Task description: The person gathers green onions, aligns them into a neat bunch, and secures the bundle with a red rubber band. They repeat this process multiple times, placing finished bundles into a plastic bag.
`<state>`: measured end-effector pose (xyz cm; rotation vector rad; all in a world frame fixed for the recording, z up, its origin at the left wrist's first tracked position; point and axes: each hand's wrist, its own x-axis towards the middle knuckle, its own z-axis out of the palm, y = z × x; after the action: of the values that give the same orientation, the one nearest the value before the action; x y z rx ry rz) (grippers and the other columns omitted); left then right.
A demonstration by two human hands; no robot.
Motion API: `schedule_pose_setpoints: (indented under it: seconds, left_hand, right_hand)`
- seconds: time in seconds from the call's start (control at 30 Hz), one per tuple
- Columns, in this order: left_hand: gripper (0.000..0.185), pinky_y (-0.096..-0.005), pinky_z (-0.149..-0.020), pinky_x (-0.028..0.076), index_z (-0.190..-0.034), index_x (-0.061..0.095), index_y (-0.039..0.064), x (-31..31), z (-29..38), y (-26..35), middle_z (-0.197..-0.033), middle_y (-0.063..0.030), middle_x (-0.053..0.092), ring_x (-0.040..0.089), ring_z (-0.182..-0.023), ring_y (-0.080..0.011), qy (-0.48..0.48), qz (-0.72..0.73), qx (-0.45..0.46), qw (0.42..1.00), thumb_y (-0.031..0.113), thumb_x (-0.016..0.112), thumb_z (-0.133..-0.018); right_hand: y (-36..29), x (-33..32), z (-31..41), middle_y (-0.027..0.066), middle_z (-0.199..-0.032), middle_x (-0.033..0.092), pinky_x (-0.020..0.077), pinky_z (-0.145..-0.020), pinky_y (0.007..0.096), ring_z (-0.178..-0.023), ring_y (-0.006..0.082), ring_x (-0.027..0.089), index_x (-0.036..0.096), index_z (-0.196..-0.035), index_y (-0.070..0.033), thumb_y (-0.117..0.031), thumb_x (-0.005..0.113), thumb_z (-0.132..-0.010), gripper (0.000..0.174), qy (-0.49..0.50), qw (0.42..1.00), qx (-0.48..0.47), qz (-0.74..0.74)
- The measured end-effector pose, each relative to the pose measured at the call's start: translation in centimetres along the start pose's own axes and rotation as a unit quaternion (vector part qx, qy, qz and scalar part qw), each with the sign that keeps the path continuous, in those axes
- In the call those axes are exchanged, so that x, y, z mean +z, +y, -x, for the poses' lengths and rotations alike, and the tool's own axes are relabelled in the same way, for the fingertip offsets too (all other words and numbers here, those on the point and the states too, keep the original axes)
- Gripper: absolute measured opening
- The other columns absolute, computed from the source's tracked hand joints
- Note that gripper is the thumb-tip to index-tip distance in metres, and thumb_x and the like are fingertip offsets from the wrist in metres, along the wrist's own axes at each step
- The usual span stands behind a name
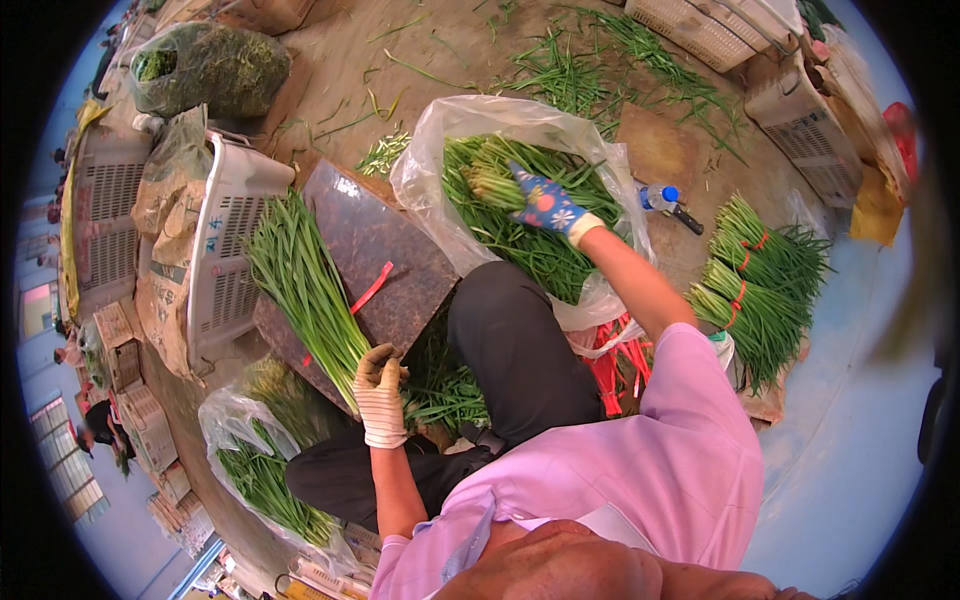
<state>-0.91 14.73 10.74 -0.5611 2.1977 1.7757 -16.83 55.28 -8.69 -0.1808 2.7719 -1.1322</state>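
Observation:
My left hand [381, 397], in a striped work glove, is curled at the stem ends of a bunch of garlic chives [315, 292]. That bunch lies across a dark, stone-patterned board [390, 255], with a red tie strip [372, 287] sticking out beside it. My right hand [551, 202], in a blue flowered glove, reaches into a large clear plastic bag [427, 142] full of loose greens. Its fingers and thumb go around the pale ends of a handful of chives [491, 184] on top of the heap.
Tied chive bundles [750, 300] are stacked at right. A bottle with blue cap [658, 197] and a black-handled knife [686, 219] lie beside the bag. Red strips [615, 367] hang near my knee. Plastic crates [232, 255], a filled bag [217, 71] and scattered leaves [562, 75] surround me.

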Motion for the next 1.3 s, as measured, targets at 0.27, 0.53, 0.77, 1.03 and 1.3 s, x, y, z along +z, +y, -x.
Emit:
schedule_pose_setpoints:
  seconds: [0.27, 0.53, 0.77, 1.03, 1.3]
  left_hand:
    - [0.022, -0.0261, -0.072, 0.054, -0.121, 0.068, -0.001, -1.0, 1.1, -0.6, -0.099, -0.0066, 0.072, 0.066, -0.078, -0.0103, 0.014, 0.001, 0.001, 1.000, 0.007, 0.065, -0.101]
    - [0.021, -0.0253, -0.072, 0.055, -0.121, 0.067, -0.001, -0.7, -0.7, 0.2, -0.103, -0.0069, 0.073, 0.066, -0.077, -0.0097, -0.002, 0.002, 0.023, 1.000, 0.007, 0.064, -0.101]
    - [0.021, -0.0246, -0.076, 0.054, -0.121, 0.067, 0.000, 1.3, -1.9, 5.6, -0.107, -0.0063, 0.073, 0.065, -0.082, -0.0096, 0.005, -0.003, 0.074, 0.997, 0.004, 0.063, -0.101]
    - [0.036, -0.0319, -0.095, 0.056, -0.132, 0.064, -0.004, 13.2, -9.5, 8.7, -0.119, -0.0115, 0.073, 0.071, -0.104, -0.0186, -0.267, 0.070, 0.173, 0.945, -0.002, 0.060, -0.097]
    - [0.089, -0.0411, -0.111, 0.048, -0.160, 0.040, 0.010, 25.8, -18.3, 4.3, -0.147, -0.0279, 0.057, 0.060, -0.133, -0.0373, -0.399, -0.231, 0.215, 0.861, -0.013, 0.050, -0.074]
  right_hand:
    - [-4.8, 3.7, -5.5, 0.0250, -0.140, 0.060, 0.0461, -0.109, 0.0507, -0.130, 0.0407, 0.057, 0.049, -0.151, -0.001, -0.049, 0.091, -0.069, 0.103, -0.086, 0.957, 0.112, 0.252]
    - [-3.7, 7.0, -6.3, 0.0214, -0.144, 0.057, 0.0398, -0.114, 0.0522, -0.134, 0.0389, 0.053, 0.051, -0.150, -0.005, -0.044, 0.088, -0.071, 0.095, 0.021, 0.963, 0.089, 0.254]
    - [-2.1, 5.0, -3.7, 0.0222, -0.124, 0.067, 0.0501, -0.105, 0.0477, -0.120, 0.0399, 0.062, 0.070, -0.124, -0.006, -0.028, 0.085, -0.071, 0.060, 0.136, 0.984, 0.010, 0.116]
    - [1.7, -1.8, 5.8, 0.0167, -0.143, 0.060, 0.0367, -0.121, 0.0439, -0.138, 0.0355, 0.052, 0.063, -0.137, -0.005, -0.022, 0.088, -0.075, 0.069, 0.175, 0.973, -0.060, -0.142]
    - [0.2, -2.1, 8.1, 0.0102, -0.134, 0.069, 0.0519, -0.107, 0.0385, -0.122, 0.0230, 0.066, 0.059, -0.140, -0.004, -0.012, 0.085, -0.081, 0.065, 0.087, 0.973, 0.051, -0.207]
